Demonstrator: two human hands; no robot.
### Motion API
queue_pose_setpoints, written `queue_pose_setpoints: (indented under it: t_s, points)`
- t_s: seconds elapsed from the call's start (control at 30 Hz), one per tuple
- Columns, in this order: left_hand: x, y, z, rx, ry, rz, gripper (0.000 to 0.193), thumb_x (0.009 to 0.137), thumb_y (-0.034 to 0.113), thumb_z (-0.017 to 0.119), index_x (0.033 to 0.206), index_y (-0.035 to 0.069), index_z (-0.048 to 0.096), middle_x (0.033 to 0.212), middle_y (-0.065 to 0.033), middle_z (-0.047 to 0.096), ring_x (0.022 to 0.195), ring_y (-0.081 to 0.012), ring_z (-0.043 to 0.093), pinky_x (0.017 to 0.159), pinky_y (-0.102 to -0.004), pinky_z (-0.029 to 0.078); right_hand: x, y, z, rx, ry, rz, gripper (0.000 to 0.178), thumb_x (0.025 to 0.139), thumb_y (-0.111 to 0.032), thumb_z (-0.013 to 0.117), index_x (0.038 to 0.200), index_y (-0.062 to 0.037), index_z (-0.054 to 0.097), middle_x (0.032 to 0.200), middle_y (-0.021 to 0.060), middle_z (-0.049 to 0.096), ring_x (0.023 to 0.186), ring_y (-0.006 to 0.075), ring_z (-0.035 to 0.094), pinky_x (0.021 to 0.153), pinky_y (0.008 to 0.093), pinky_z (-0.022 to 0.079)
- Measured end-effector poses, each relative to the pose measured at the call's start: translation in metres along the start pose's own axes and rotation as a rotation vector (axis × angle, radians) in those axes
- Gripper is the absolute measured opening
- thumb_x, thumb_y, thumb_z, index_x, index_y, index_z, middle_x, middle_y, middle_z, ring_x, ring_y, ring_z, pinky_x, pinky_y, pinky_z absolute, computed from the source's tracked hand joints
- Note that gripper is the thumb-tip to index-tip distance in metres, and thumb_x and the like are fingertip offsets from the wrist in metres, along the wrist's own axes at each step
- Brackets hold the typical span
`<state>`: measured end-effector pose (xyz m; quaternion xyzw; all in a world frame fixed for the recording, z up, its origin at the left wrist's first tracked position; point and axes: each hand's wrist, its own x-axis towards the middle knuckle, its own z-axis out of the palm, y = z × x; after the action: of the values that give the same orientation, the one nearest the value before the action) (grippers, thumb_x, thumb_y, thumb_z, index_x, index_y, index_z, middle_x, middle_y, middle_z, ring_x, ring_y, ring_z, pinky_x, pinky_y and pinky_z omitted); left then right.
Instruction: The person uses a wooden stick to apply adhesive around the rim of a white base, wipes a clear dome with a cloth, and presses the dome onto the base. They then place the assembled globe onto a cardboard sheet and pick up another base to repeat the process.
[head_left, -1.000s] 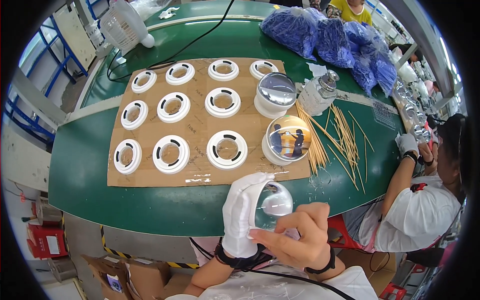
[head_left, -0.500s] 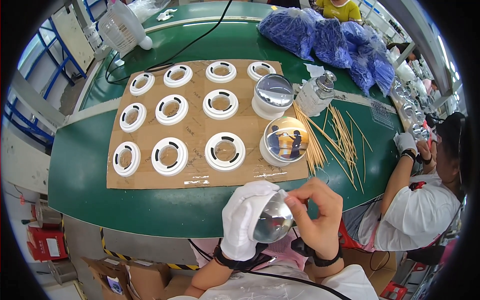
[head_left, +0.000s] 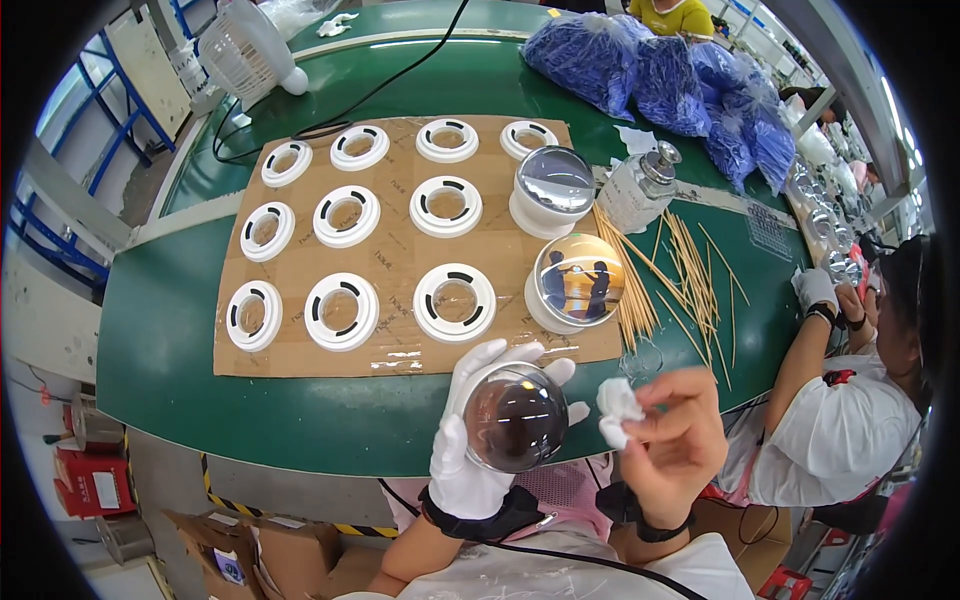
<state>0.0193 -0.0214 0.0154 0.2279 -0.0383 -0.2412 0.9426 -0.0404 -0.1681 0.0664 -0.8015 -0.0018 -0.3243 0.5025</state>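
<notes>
A clear glass ball (head_left: pixel 516 416) rests in my left hand (head_left: pixel 470 470), which wears a white glove and has its fingers curled round the ball from behind and below. To its right, my bare right hand (head_left: pixel 680 430) pinches a small crumpled white wipe (head_left: pixel 617 408) between thumb and fingers, apart from the ball. Beyond my hands, a glass ball with a sunset picture (head_left: pixel 578 280) sits on a white base on the cardboard (head_left: pixel 390 262). Behind it stands another clear ball (head_left: pixel 554 181) on a white base.
Several white ring bases (head_left: pixel 454 302) stand in rows on the cardboard. To the right lie thin wooden sticks (head_left: pixel 690 280) beside a glass bottle with a metal top (head_left: pixel 640 185). Blue plastic bags (head_left: pixel 650 80) and a white fan (head_left: pixel 245 55) are farther back. A co-worker (head_left: pixel 840 400) sits at right.
My right hand has drawn away to the right from the ball with the white wipe. My left hand has turned, its fingers now spread more round the ball.
</notes>
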Motion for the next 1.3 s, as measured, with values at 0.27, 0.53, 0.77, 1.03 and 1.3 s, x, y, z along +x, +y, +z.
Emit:
queue_pose_setpoints:
  t_s: [0.27, 0.53, 0.77, 1.03, 1.3]
  points:
    - [0.000, -0.002, 0.001, -0.138, -0.043, -0.079, 0.076, 0.088, 0.056, 0.051, 0.143, 0.015, 0.020, 0.140, -0.0178, 0.036, 0.126, -0.0432, 0.040, 0.100, -0.0575, 0.040, 0.001, -0.009, 0.021, -0.114, -0.309, -0.439, 0.019, 0.059, -0.010, 0.078, 0.076, -0.0149, 0.071, 0.077, -0.0026, 0.064, 0.075, 0.0169, 0.054, 0.063, 0.0285, 0.043]
    - [-0.001, -0.004, -0.012, 0.140, 0.098, -0.108, 0.077, 0.086, 0.063, 0.045, 0.141, 0.011, 0.030, 0.129, -0.0200, 0.048, 0.112, -0.0374, 0.053, 0.098, -0.0501, 0.043, -0.002, -0.013, 0.041, -0.403, -0.182, -0.446, 0.038, 0.047, -0.015, 0.081, 0.083, -0.0233, 0.074, 0.080, -0.0057, 0.054, 0.080, 0.0188, 0.046, 0.070, 0.0300, 0.036]
    - [-0.001, 0.001, -0.005, 0.322, -0.038, -0.038, 0.063, 0.090, 0.049, 0.046, 0.130, 0.000, 0.040, 0.122, -0.0162, 0.051, 0.114, -0.0263, 0.051, 0.097, -0.0379, 0.042, 0.013, -0.013, 0.029, -0.270, -0.165, -0.249, 0.027, 0.057, -0.002, 0.072, 0.082, -0.0099, 0.066, 0.088, 0.0045, 0.062, 0.077, 0.0225, 0.050, 0.070, 0.0317, 0.040]
    - [-0.001, 0.002, -0.009, 0.052, 0.001, -0.104, 0.069, 0.089, 0.058, 0.037, 0.128, 0.002, 0.042, 0.118, -0.0207, 0.056, 0.107, -0.0299, 0.057, 0.093, -0.0418, 0.046, 0.012, -0.003, 0.016, -0.086, -0.193, -0.142, 0.028, 0.060, 0.008, 0.061, 0.085, -0.0024, 0.066, 0.082, 0.0094, 0.064, 0.074, 0.0223, 0.057, 0.066, 0.0301, 0.043]
    - [0.001, 0.002, 0.004, -0.034, 0.291, -0.126, 0.073, 0.087, 0.066, 0.036, 0.125, 0.005, 0.047, 0.110, -0.0255, 0.058, 0.086, -0.0306, 0.063, 0.071, -0.0398, 0.056, -0.005, -0.023, 0.024, -0.194, -0.281, -0.196, 0.029, 0.059, -0.004, 0.071, 0.088, -0.0070, 0.071, 0.099, 0.0149, 0.058, 0.083, 0.0240, 0.057, 0.073, 0.0295, 0.047]
